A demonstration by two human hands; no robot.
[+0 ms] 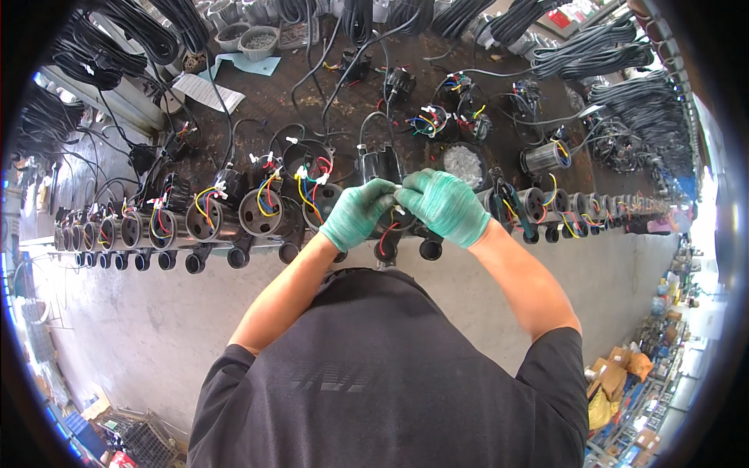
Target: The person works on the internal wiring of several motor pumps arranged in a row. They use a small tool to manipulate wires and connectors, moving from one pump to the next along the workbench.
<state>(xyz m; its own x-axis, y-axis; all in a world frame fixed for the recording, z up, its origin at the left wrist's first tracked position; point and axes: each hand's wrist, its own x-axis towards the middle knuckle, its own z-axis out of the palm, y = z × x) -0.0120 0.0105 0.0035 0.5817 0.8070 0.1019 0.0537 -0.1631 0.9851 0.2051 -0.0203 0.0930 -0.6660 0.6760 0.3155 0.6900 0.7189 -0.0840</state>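
My left hand, in a green knit glove, is closed in a pinch at the table's near edge. My right hand, gloved the same, pinches from the other side, and the fingertips of both meet. What they grip is small and mostly hidden between the fingers. Just below the fingertips a white wire connector shows. Under my hands lies a black cylindrical housing, partly covered, with a red wire hanging at its open end. Directly beyond stands a black cap with a cable looping from its top.
Similar black housings with coloured wires line the near edge on both sides. A bowl of clear small parts sits beyond my right hand. Coiled black cables hang along the far side. Paper sheets and grey bowls lie at the far left.
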